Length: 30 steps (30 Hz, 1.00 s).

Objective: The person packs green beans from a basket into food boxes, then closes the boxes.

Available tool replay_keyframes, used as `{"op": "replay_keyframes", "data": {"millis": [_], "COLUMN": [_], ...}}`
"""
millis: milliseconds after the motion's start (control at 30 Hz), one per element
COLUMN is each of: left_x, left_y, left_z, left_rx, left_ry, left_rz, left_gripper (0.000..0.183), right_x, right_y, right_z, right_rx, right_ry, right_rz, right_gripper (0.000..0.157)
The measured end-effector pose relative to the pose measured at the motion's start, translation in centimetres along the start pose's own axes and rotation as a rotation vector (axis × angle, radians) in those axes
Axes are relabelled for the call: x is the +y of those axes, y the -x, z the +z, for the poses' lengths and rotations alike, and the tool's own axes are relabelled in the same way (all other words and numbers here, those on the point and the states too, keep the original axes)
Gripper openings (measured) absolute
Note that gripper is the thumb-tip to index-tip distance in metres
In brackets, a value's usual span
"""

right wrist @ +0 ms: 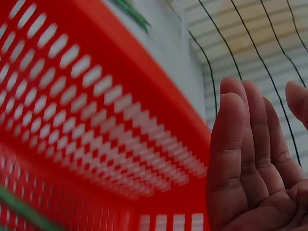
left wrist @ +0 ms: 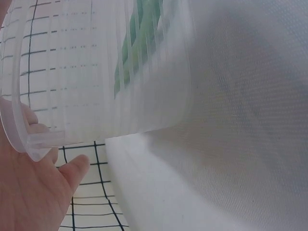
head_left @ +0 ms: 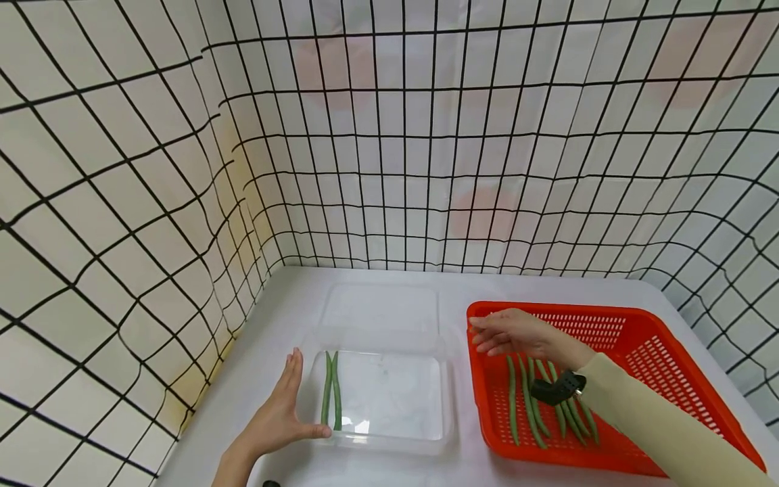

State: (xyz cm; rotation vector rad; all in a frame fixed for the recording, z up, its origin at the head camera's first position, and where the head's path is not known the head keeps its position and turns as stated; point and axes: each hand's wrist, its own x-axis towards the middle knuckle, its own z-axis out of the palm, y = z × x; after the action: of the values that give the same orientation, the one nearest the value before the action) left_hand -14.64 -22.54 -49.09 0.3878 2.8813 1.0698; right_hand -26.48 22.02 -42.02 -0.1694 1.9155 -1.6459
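Two green beans (head_left: 337,396) lie side by side along the left of a clear plastic container (head_left: 395,392). My left hand (head_left: 274,416) is at that container's left side, fingers straight and thumb spread toward its near-left corner. The left wrist view shows the hand (left wrist: 36,187) close by the container's rim (left wrist: 17,110); whether it touches is hard to tell. Over the left rim of a red perforated basket (head_left: 669,412), my right hand (head_left: 517,335) hovers with extended fingers and nothing in it. Several green beans (head_left: 512,406) lie in the basket, partly hidden by my wrist.
Behind the container lies a flat clear lid (head_left: 380,304) on the white tabletop (head_left: 262,325). Black grid mesh (head_left: 402,135) stands at the back and both sides. A black band (head_left: 556,389) is on my right wrist.
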Motion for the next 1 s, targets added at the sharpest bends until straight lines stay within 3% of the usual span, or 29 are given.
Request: {"op": "replay_keyframes", "data": {"millis": [133, 300, 400, 533, 733, 1000], "left_x": [-0.1, -0.1, -0.1, -0.1, -0.1, -0.1], "left_y": [0.2, 0.2, 0.2, 0.1, 0.1, 0.1], "left_z": [0.1, 0.1, 0.1, 0.0, -0.2, -0.1], "left_rx": [0.012, 0.027, 0.024, 0.019, 0.01, 0.003], "left_ry": [-0.012, -0.025, -0.029, -0.029, -0.012, -0.02], "left_rz": [0.014, 0.038, 0.044, 0.04, 0.035, 0.031], "left_gripper": [0.139, 0.138, 0.138, 0.137, 0.137, 0.137], "right_x": [1.5, 4.4, 6.2, 8.0, 9.8, 11.0], "right_y": [2.1, 4.2, 5.2, 6.1, 7.0, 7.5], "right_z": [-3.5, -7.1, -8.9, -10.7, -12.1, -11.5], "right_rx": [0.091, 0.205, 0.225, 0.248, 0.251, 0.297], "right_ry": [0.055, 0.163, 0.2, 0.167, 0.221, 0.362], "right_rz": [0.02, 0.103, 0.151, 0.207, 0.264, 0.316], "right_gripper": [0.032, 0.036, 0.04, 0.04, 0.035, 0.035]}}
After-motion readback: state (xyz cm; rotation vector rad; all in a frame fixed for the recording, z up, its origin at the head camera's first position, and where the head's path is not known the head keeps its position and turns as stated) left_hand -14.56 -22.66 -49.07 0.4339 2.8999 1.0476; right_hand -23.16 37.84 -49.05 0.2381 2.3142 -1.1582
